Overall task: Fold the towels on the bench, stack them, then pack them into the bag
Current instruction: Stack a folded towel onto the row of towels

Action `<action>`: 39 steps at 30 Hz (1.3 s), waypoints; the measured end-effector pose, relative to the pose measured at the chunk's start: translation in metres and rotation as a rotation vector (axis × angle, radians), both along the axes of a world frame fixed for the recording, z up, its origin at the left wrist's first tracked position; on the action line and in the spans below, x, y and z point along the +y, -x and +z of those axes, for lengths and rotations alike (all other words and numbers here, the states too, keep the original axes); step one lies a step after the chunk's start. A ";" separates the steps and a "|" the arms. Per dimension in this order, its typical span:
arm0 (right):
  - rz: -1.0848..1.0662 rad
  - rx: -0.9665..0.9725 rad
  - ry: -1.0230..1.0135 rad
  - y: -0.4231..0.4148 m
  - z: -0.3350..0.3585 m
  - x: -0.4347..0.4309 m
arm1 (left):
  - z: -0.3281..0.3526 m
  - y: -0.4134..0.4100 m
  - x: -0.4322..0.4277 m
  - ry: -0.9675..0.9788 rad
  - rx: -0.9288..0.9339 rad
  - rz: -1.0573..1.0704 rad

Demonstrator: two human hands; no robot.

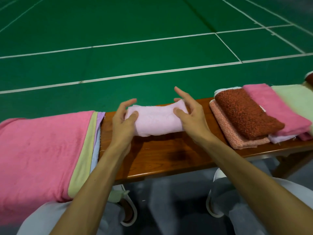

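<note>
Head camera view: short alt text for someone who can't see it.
The left hand and right hand grip the ends of a folded pale pink towel on a wooden bench. At left lie spread towels, at right folded towels in a stack, green court floor beyond.

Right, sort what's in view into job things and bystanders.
Job: pale pink towel, pinched at its ends by left hand and right hand; unfolded pile; folded stack; bench. No bag in view.
Just there: green court floor; white shoes.
</note>
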State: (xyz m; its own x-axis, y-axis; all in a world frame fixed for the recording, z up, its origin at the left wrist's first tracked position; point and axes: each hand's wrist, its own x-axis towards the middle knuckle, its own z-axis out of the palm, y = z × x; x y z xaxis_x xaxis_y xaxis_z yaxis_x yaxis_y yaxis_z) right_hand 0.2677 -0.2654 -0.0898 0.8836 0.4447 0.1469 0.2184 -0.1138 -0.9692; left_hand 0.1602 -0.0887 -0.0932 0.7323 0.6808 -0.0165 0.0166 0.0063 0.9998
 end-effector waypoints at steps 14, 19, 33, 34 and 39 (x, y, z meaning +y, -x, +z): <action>-0.285 -0.200 -0.016 -0.023 0.043 -0.069 | 0.043 -0.065 -0.042 -0.096 -0.063 -0.256; -0.494 -0.155 -0.049 -0.056 0.059 -0.125 | 0.059 -0.139 -0.093 -0.040 -0.107 -0.362; -1.101 -0.001 -0.147 -0.130 0.054 -0.275 | 0.050 -0.324 -0.278 0.065 -0.049 -0.741; -1.138 0.000 -0.157 -0.131 0.054 -0.283 | 0.049 -0.334 -0.288 0.060 -0.048 -0.776; -1.158 0.048 -0.058 -0.127 0.029 -0.304 | 0.019 -0.356 -0.325 -0.200 0.018 -0.810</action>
State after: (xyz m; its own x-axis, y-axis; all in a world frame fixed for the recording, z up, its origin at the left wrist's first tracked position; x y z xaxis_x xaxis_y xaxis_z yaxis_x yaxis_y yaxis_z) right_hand 0.3952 -0.5698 -0.0610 0.7622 -0.6402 0.0956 -0.0249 -0.1766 -0.9840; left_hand 0.5166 -0.4140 -0.0738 0.9974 -0.0650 0.0326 -0.0445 -0.1920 0.9804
